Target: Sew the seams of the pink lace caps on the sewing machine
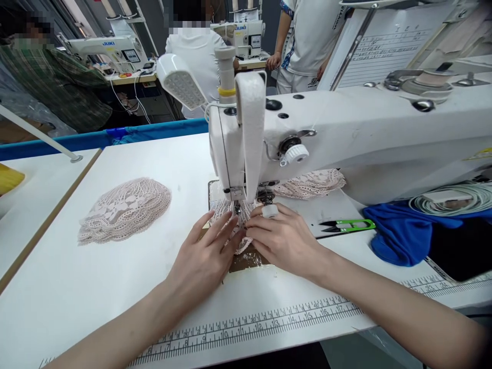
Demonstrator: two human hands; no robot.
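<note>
A pale pink lace piece (243, 246) lies under the needle and presser foot (237, 207) of a white sewing machine (226, 154). My left hand (209, 251) rests flat on the left of this lace, fingers stretched out and apart. From the right, my right hand (282, 236) has its fingers bent and pressed together at the lace edge, close to the foot. A white band (269, 210) sits on one right finger. The lace between my hands is partly hidden by the fingers.
A lace stack (125, 210) lies left; more lace (311, 183) sits behind the machine head. Green snips (348, 224), blue cloth (400, 241) and a dark phone (463, 251) are at right. A printed ruler (230, 330) runs along the front edge. Other people are beyond.
</note>
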